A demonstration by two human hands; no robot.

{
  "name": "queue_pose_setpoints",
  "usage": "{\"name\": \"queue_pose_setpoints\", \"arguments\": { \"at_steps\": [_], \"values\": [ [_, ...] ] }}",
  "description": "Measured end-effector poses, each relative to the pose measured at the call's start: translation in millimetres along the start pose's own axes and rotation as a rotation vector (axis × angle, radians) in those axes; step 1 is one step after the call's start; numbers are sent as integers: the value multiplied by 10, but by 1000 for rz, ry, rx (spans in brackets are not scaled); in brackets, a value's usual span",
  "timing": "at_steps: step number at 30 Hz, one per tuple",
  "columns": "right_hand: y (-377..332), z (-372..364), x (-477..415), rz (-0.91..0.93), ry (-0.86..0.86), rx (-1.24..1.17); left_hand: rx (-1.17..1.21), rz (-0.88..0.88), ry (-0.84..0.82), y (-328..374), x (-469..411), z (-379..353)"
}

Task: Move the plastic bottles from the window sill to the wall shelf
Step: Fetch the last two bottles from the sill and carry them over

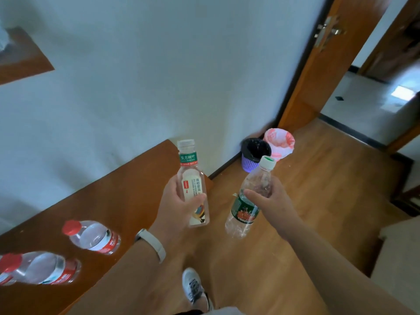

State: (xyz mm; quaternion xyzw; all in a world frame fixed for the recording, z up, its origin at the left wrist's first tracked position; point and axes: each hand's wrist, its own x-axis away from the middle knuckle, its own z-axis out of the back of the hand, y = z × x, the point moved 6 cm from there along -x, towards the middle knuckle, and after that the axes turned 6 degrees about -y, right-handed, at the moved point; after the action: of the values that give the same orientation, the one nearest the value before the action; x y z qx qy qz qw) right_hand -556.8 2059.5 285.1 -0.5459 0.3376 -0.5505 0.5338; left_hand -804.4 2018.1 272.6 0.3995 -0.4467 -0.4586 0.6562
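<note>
Bottles fill both hands: left hand (179,202) wraps the tea bottle (193,185), upright; right hand (268,201) grips the green-labelled bottle (247,201), tilted. Both hang beyond the brown surface (127,192), where two red-capped bottles (93,235) lie.

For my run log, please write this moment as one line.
left hand: holds tea bottle | right hand: holds green-label bottle | shelf: two red-cap bottles
</note>
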Motion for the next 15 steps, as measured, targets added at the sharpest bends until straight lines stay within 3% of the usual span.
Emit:
{"name": "queue_pose_setpoints", "arguments": {
  "at_steps": [7, 15],
  "values": [
    [-632, -515, -1052, 64, -60, 114, -18, -47, 54, 101, -855, 533],
    [-774, -1346, -1884, 42, -241, 209, 36, 14, 229, -41, -1247, 1301]
  ]
}}
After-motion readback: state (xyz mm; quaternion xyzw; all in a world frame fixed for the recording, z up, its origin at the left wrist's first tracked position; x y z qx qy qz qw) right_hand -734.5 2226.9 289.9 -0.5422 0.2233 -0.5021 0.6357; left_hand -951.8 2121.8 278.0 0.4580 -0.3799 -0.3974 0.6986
